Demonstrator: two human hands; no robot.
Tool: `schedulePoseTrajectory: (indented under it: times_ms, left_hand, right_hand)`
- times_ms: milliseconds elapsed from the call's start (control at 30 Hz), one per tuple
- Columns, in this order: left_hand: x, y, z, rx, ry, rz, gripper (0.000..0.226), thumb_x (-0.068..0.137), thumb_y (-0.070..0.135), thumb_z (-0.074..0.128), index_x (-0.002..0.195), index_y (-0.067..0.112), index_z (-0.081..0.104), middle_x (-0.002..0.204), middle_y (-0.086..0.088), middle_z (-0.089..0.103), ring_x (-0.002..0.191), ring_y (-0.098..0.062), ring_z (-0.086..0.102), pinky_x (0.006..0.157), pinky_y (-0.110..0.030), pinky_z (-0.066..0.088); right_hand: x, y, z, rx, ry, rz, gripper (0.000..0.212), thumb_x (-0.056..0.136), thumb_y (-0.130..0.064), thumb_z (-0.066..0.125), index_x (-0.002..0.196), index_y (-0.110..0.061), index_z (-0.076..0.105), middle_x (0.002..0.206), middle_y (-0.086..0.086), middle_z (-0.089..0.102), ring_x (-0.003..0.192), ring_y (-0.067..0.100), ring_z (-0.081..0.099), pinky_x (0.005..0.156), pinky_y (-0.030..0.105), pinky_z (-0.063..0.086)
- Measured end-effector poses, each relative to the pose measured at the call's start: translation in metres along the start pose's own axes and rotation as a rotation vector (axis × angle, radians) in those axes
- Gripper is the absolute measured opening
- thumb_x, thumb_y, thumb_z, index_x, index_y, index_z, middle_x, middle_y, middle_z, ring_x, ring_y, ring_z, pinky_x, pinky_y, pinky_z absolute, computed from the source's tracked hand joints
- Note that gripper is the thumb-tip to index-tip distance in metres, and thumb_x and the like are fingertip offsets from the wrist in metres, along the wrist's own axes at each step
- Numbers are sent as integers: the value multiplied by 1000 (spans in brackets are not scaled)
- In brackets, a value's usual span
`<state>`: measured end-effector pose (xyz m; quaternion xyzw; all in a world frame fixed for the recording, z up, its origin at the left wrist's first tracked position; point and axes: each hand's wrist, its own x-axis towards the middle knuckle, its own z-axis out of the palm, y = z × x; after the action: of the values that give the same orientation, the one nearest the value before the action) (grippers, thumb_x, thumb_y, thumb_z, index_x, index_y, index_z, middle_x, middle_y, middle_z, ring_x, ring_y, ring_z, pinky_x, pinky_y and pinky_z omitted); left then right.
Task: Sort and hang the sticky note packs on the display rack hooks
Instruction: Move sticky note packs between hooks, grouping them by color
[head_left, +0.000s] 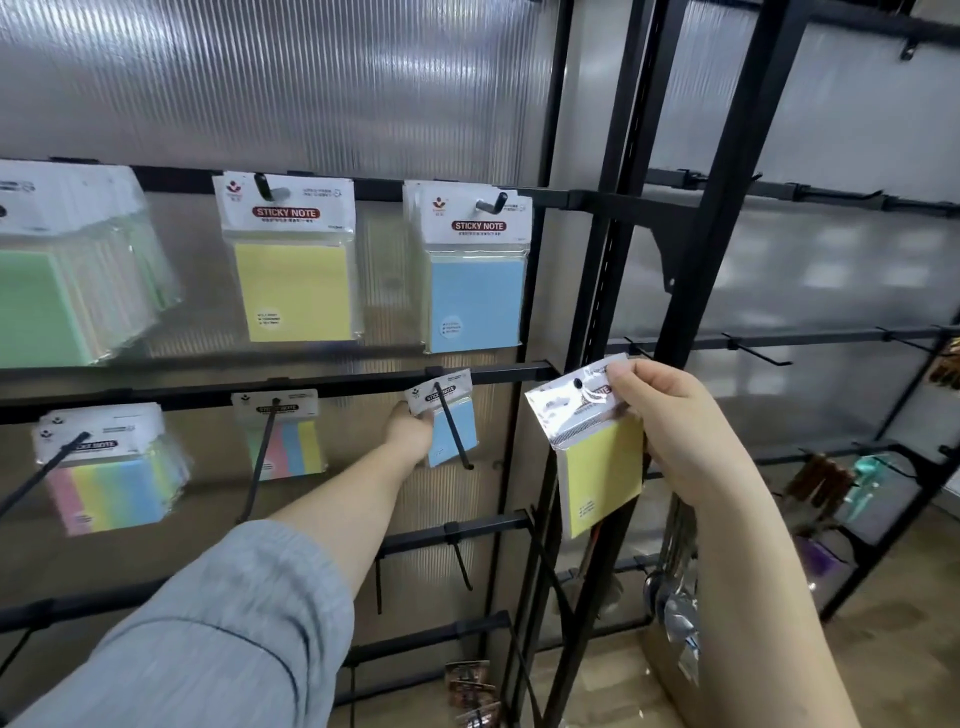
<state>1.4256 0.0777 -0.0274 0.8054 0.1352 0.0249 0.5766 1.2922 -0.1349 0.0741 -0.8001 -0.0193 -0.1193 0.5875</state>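
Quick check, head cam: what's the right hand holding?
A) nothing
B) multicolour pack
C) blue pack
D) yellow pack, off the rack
D: the right hand pinches the header card of a yellow sticky note pack, held clear of the hooks, while the left hand holds the small blue pack at a lower hook.

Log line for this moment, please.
left hand: holds small blue pack on hook | right hand: holds yellow pack, unhung

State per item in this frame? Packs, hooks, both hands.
Small blue pack: on middle-rail hook, left hand gripping it.
Yellow pack: off the rack, pinched by right hand.
Upper yellow pack: hung.
Upper blue packs: hung.
Green packs: hung, stacked.
Rainbow packs: hung.
Lower hook: bare.
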Motion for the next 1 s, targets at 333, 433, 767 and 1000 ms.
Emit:
schedulePoseTrajectory:
  times_ms: [333,433,767,1000]
  left_hand:
    - [-14,-3,-1,-100,56,-5,26,102,23,35,116,9,52,93,-10,60,69,-17,54,57,-25,39]
    - [-27,-6,0,-72,73,28,25,103,24,33,101,7,52,80,-8,56,65,-16,50,55,-26,36]
    - [-68,-12,-4,5,165,185,31,101,21,32,72,12,38,68,-3,41,63,-18,35,54,-30,27]
    - [-112,-13,-12,111,167,229,37,99,22,32,63,14,26,61,0,35,55,-16,29,53,-31,21]
  right_hand:
    - [1,2,-8,63,-86,-28,34,98,-36,48,81,-12,64,83,3,72,79,20,60,78,38,41]
    - [0,0,-13,70,-86,-12,34,98,-36,48,87,-7,62,78,-2,71,75,18,59,77,37,41]
    - [-23,-6,-14,166,-70,-32,28,100,-31,46,84,-22,68,79,-7,74,65,5,63,66,26,45]
    - [-38,-12,1,199,28,-27,30,99,-30,47,79,-27,69,87,-4,73,82,17,60,79,36,43]
